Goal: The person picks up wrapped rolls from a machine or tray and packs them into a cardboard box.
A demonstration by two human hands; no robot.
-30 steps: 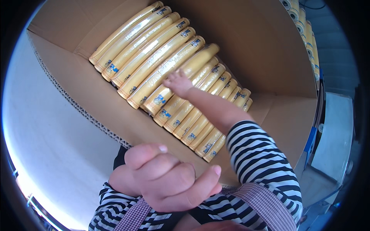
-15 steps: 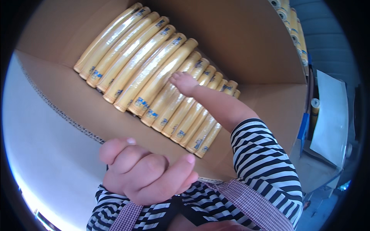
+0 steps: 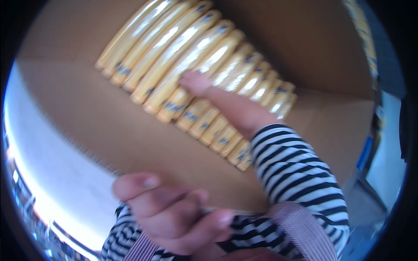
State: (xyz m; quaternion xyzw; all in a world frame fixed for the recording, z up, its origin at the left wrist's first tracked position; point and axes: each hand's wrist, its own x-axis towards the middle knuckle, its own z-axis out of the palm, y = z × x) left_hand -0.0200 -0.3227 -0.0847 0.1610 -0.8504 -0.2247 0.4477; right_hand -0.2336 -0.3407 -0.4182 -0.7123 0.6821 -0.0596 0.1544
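Observation:
Long yellow rolls (image 3: pixel 174 61) in shiny clear wrap, with blue print near their ends, lie side by side in a slanting row inside a cardboard box (image 3: pixel 87 117). My right hand (image 3: pixel 196 83) reaches over the row and rests on rolls near its middle, its fingers laid out and gripping none. Its forearm hides parts of the rolls on the right. Close to the camera, outside the box's near edge, my left hand (image 3: pixel 174 213) is raised with its fingers loosely curled. Nothing shows in it, though blur softens its outline.
The box's tall far wall (image 3: pixel 300 39) rises behind the rolls. More yellow rolls (image 3: pixel 363 30) stand stacked beyond the box at the upper right. A white sheet-like surface (image 3: pixel 385 148) lies outside the right wall, and a bright pale surface (image 3: pixel 48 135) lies outside the left edge.
The view has shifted closer over the box, and the rolls look larger. My right hand has slid slightly left along the row. My left hand has dropped a little and tilted.

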